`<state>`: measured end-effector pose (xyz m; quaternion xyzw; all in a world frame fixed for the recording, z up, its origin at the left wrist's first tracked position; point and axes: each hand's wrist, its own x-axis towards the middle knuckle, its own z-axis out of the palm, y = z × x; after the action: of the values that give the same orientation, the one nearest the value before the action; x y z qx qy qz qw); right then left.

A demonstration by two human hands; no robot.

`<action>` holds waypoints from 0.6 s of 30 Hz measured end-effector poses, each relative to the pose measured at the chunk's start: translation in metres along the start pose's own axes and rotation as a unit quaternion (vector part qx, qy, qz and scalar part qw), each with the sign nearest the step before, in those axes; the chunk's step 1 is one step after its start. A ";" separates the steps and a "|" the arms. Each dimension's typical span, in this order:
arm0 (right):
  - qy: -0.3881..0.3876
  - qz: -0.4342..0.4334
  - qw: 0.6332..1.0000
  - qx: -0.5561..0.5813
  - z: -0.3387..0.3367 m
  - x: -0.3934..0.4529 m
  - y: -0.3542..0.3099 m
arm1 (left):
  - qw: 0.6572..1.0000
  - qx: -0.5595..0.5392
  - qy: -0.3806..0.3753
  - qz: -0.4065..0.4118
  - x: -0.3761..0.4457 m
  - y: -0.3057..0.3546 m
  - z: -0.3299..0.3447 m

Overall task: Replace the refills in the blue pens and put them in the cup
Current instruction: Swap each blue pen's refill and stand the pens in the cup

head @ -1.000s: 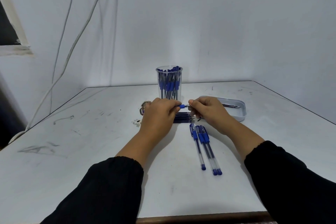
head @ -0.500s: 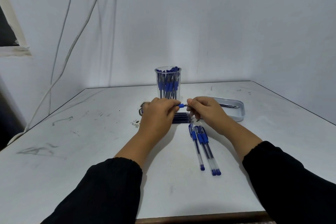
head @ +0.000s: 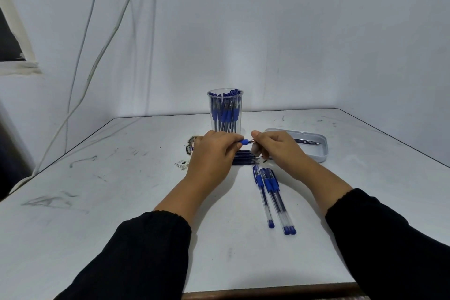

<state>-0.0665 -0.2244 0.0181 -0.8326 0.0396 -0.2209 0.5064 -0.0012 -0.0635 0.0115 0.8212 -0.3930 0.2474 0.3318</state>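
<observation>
A blue pen [head: 246, 141] is held level above the table between both hands. My left hand [head: 214, 151] grips its barrel, most of which is hidden in the fist. My right hand [head: 275, 148] pinches the metal tip end. Behind the hands stands a clear cup [head: 225, 111] holding several blue pens. A bundle of dark refills [head: 246, 161] lies on the table under the hands. Three blue pens [head: 270, 192] lie side by side in front of my right hand.
A shallow white tray [head: 323, 151] with a few used refills sits at the right of the hands. Small scraps [head: 188, 147] lie left of my left hand. White cables [head: 80, 95] hang down the wall at the left. The table's front edge [head: 267, 293] is near me.
Both hands keep hold of the same pen in nearly the same place. My right thumb has lifted a little at the tip end.
</observation>
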 end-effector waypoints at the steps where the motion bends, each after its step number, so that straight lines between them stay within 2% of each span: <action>1: 0.001 0.005 1.000 0.001 0.000 0.000 0.001 | 1.000 0.000 -0.001 0.001 0.000 0.000 0.000; 5: -0.009 0.000 0.999 0.039 -0.001 -0.001 -0.002 | 1.000 -0.004 0.002 -0.003 0.000 0.000 -0.001; 18: -0.012 -0.009 1.000 0.002 -0.003 0.000 0.000 | 1.000 0.008 0.008 -0.003 0.001 -0.002 -0.001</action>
<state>-0.0680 -0.2266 0.0197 -0.8345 0.0252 -0.2152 0.5066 0.0007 -0.0618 0.0121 0.8228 -0.3858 0.2561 0.3294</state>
